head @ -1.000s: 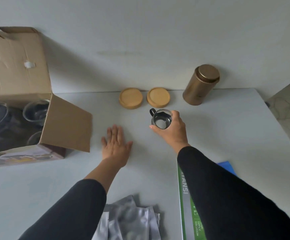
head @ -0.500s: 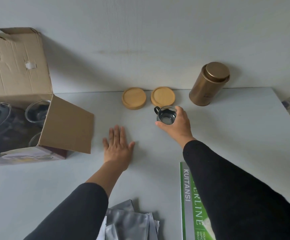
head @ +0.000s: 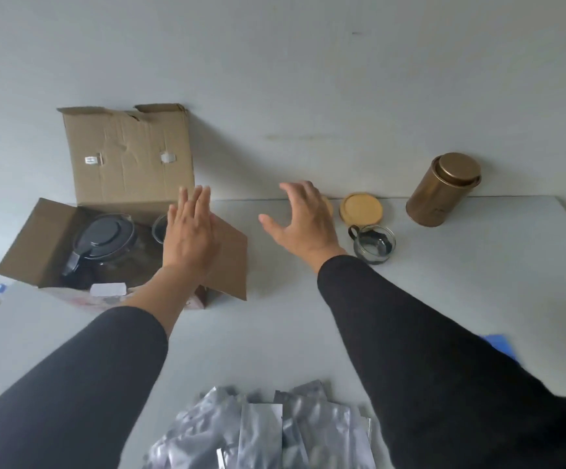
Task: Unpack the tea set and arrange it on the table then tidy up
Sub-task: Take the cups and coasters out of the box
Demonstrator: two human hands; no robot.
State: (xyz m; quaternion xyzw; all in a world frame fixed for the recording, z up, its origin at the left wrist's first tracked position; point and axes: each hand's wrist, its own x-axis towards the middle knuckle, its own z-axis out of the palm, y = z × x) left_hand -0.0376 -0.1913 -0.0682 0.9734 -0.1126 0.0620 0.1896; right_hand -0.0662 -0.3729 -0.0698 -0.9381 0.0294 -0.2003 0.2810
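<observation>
At the far left of the tabletop (head: 275, 333), in the head view, the cardboard box (head: 129, 184) stands open with its flaps spread, and the rest of the tea set waits inside it: a glass teapot (head: 100, 243) with a dark lid, and the rim of at least 1 more glass cup (head: 160, 230) just to its right. The left hand (head: 190, 238) hovers over the box's right flap with its fingers straight and together, holding nothing. The right hand (head: 303, 220) hangs above the tabletop between the box and the unpacked pieces, its fingers spread and loosely curved, also holding nothing.

To the right, 1 glass cup with a dark handle (head: 373, 243) stands upright on the tabletop, touched by neither hand. Just beyond it lies a round wooden coaster (head: 361, 208); a second coaster is mostly hidden behind the right hand. A bronze tin (head: 444, 189) stands further right, against the wall. Silver foil pouches (head: 261, 431) lie heaped at the near edge.

Judging from this, the unpacking step is in hand, with 1 cup out and both hands heading for the box. The next move probably calls for a hand to reach down past the flap, close around the next cup or the teapot's handle, and lift it straight up clear of the cardboard; the glass wants a firm, careful hold.
</observation>
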